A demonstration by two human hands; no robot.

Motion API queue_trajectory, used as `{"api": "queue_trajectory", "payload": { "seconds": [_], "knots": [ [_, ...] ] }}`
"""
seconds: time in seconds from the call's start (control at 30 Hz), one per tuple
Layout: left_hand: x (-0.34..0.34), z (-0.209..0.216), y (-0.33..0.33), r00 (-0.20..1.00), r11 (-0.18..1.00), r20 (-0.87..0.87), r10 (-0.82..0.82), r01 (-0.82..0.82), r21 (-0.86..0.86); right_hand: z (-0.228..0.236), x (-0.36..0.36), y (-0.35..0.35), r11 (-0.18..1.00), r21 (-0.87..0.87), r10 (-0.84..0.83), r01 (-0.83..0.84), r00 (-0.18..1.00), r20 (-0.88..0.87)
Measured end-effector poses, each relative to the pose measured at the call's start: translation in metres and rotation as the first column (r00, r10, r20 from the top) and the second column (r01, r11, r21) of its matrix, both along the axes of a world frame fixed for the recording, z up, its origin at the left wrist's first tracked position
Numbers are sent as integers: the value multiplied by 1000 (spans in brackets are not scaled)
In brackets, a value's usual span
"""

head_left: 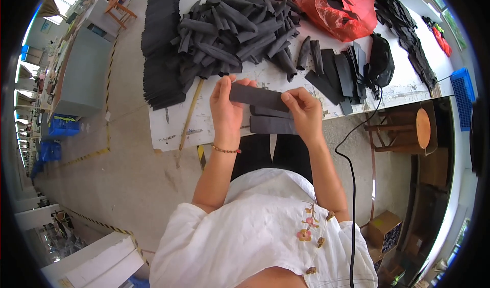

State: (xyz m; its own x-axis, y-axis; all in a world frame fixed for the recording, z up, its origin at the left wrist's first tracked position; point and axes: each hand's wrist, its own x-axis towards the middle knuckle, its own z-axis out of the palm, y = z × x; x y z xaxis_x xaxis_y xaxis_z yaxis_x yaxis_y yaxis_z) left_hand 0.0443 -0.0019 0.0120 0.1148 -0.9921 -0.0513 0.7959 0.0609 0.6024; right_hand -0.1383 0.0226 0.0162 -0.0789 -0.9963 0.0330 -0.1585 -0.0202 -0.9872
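Dark strip (256, 96) slants lengthwise left-to-right between both hands (228, 109).

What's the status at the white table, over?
Left hand and right hand: each gripping one end of a dark strip. More dark strips show just below. Nothing blocking it; dark heap lies beyond.

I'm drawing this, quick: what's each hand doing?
Left hand: holding one end of a dark strip.
Right hand: holding the strip's other end.

Striped tape (201, 157) marks the grey floor (140, 186), with a wooden stool (422, 128) at right.
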Motion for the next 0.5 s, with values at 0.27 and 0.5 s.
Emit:
{"api": "queue_trajectory", "payload": {
  "seconds": [0.27,0.5],
  "knots": [
    [-4,-27,29,663,961,748,3,-208,180,-29,-31,31,991,124,-42,51,997,-72],
    [-22,-64,8,190,940,929,318,-191,-283,-59,-44,42,974,80,-170,214,913,-370]
  ]
}}
